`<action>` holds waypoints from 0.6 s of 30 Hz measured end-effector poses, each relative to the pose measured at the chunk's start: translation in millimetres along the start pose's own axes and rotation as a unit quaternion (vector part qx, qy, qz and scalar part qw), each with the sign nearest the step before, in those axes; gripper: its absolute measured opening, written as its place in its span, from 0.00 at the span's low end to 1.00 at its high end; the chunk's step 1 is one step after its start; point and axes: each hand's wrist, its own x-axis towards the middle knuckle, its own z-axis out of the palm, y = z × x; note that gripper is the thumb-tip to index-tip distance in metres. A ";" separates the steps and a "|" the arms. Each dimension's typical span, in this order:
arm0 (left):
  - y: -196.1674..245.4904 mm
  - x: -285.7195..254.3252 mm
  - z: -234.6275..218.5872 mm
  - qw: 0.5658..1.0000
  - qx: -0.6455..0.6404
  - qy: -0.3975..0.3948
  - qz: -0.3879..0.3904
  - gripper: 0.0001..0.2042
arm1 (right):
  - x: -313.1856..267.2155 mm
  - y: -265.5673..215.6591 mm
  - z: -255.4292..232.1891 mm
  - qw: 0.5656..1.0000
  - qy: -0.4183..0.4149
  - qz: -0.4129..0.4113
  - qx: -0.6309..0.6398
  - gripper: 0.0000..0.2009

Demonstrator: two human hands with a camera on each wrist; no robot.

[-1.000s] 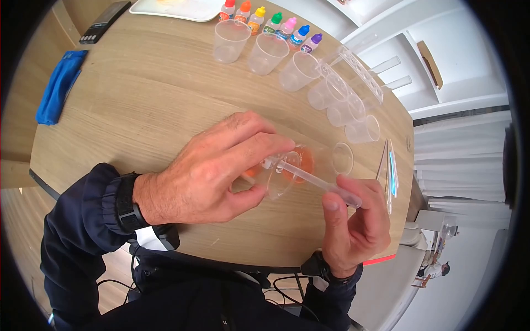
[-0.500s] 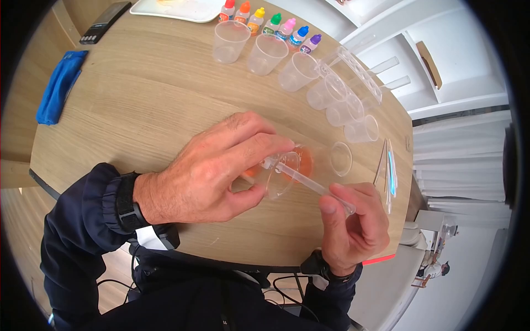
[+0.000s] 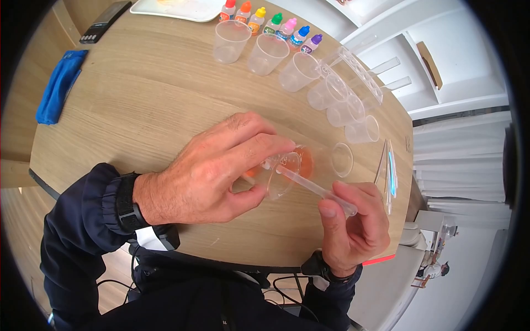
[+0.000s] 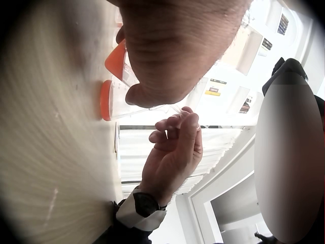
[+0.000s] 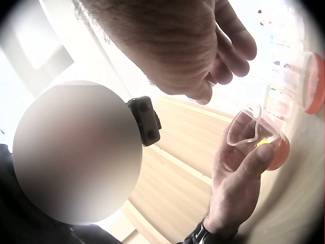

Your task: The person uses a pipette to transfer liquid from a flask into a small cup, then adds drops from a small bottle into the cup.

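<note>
My left hand (image 3: 212, 174) grips a clear beaker (image 3: 276, 191) from above, fingers on one side and thumb on the other. The beaker is tilted, its mouth towards my right hand, with orange liquid (image 4: 116, 65) pooled low inside. Between thumb and index finger, my right hand (image 3: 359, 223) pinches the bulb end of a clear plastic pipette (image 3: 309, 185). The pipette's thin end reaches into the tilted beaker's mouth. Just beyond it a second clear beaker (image 4: 106, 100) stands upright on the table, with orange liquid at its bottom.
Several clear plastic cups (image 3: 268, 55) curve along the far side, before dropper bottles (image 3: 255, 23) with coloured caps. A test tube rack (image 3: 359, 71) stands right, near thin rods (image 3: 391, 174). A blue cloth (image 3: 62, 85), black scale (image 3: 105, 22) and white tray (image 3: 176, 10) lie left.
The right hand has shifted slightly towards the body and left with the pipette, whose angle has changed a little. The left hand and tilted beaker keep their place.
</note>
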 end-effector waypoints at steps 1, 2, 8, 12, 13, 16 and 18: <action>-0.1 -0.1 0.0 1.000 0.000 0.000 0.000 0.35 | 0.2 -0.2 -0.4 1.000 -0.001 0.000 0.000 0.20; -0.1 0.0 0.2 1.000 -0.001 -0.001 0.000 0.35 | 0.3 -0.2 -0.8 1.000 -0.003 0.001 0.000 0.20; 0.4 0.1 0.0 1.000 0.005 0.001 0.001 0.35 | 1.1 -0.3 -0.8 1.000 -0.005 -0.001 0.001 0.20; 0.8 0.3 0.2 1.000 -0.001 0.000 -0.002 0.35 | 0.7 -0.4 -1.5 1.000 -0.008 0.000 -0.003 0.22; 0.6 0.1 0.1 1.000 -0.001 0.000 -0.002 0.35 | 1.1 -0.7 -1.9 1.000 -0.010 0.000 -0.004 0.22; 0.8 0.4 -0.1 1.000 0.002 0.001 -0.001 0.35 | 1.6 -0.7 -1.5 1.000 -0.009 -0.003 -0.003 0.23; 0.8 0.5 -0.1 1.000 0.003 0.002 0.000 0.35 | 1.8 -0.9 -1.5 1.000 -0.010 -0.004 0.000 0.23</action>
